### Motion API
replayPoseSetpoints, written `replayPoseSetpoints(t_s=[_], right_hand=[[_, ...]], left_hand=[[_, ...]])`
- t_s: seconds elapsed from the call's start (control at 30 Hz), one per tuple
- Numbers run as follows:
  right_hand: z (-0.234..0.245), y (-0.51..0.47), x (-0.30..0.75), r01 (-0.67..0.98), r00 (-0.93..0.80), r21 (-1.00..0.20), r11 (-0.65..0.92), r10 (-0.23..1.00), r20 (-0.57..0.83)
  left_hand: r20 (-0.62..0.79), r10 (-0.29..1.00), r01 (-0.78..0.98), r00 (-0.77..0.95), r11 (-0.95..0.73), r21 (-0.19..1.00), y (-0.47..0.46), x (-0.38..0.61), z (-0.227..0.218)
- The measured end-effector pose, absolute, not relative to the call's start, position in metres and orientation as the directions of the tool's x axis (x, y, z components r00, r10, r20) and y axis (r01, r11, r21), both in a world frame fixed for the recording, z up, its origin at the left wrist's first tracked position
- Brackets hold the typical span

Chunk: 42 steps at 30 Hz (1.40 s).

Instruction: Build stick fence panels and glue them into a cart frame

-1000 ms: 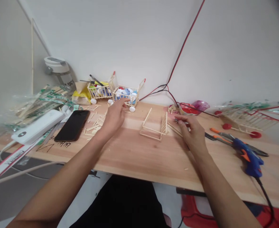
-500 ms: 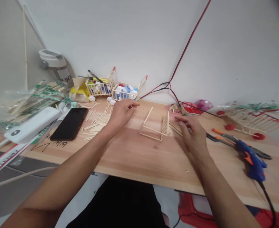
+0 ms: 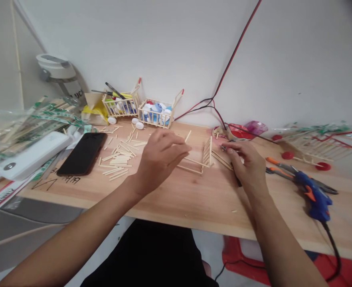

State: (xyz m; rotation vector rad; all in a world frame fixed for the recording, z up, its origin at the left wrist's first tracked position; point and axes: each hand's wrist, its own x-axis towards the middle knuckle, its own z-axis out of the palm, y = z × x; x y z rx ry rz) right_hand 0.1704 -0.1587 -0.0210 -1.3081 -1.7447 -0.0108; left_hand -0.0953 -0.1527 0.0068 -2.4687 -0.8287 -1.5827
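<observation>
My left hand (image 3: 159,157) hovers over the near left part of a small wooden stick frame (image 3: 204,157) on the table, fingers curled together in a pinch; what they hold is hidden. My right hand (image 3: 248,165) rests just right of the frame, fingers closed round a thin dark tool whose tip shows near the frame's upright slats. A heap of short cut sticks (image 3: 119,157) lies left of my left hand.
A black phone (image 3: 82,153) and a white power bank (image 3: 29,159) lie at left. Two stick baskets (image 3: 140,109) with bottle caps stand by the wall. A blue glue gun (image 3: 312,195) and orange-handled pliers (image 3: 280,169) lie at right, with red and black wires (image 3: 220,91) behind.
My left hand has come back from the stick baskets by the wall to the stick frame, its fingers closing. My right hand has stayed beside the frame.
</observation>
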Motion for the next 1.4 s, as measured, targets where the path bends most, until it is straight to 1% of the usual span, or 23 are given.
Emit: replayPoseSetpoints(t_s=[0.1,0.2,0.3,0.37,0.43,0.7,0.97,1.27,1.4], right_hand=[[-0.018,-0.161,0.174,0.733,-0.002,-0.512,0.447,0.755,0.656],[-0.016,-0.163,0.177,0.677,-0.018,-0.567,0.469,0.781,0.624],[-0.015,-0.166,0.179,0.617,-0.098,-0.629,0.473,0.839,0.535],[-0.013,-0.167,0.179,0.606,-0.178,-0.638,0.474,0.863,0.472],[-0.012,-0.169,0.178,0.61,-0.24,-0.621,0.492,0.862,0.447],[-0.009,-0.173,0.172,0.626,-0.367,-0.52,0.582,0.808,0.462],[-0.009,-0.175,0.169,0.614,-0.385,-0.527,0.588,0.806,0.45],[-0.014,-0.173,0.165,0.653,-0.372,-0.48,0.586,0.8,0.471],[-0.015,-0.172,0.164,0.645,-0.367,-0.493,0.583,0.803,0.469]], left_hand=[[0.836,0.357,0.487,0.417,-0.864,0.126,-0.156,-0.085,0.004],[0.803,0.351,0.501,0.481,-0.862,0.077,-0.156,-0.076,-0.003],[0.789,0.34,0.518,0.511,-0.855,0.032,-0.154,-0.069,-0.009],[0.777,0.335,0.528,0.532,-0.849,0.004,-0.153,-0.066,-0.011],[0.76,0.343,0.541,0.552,-0.841,-0.014,-0.153,-0.065,-0.012],[0.701,0.374,0.569,0.607,-0.82,-0.055,-0.151,-0.058,-0.013],[0.69,0.375,0.567,0.619,-0.822,-0.062,-0.148,-0.055,-0.017],[0.693,0.373,0.549,0.617,-0.835,-0.04,-0.148,-0.054,-0.019],[0.689,0.373,0.546,0.622,-0.837,-0.04,-0.148,-0.053,-0.02]])
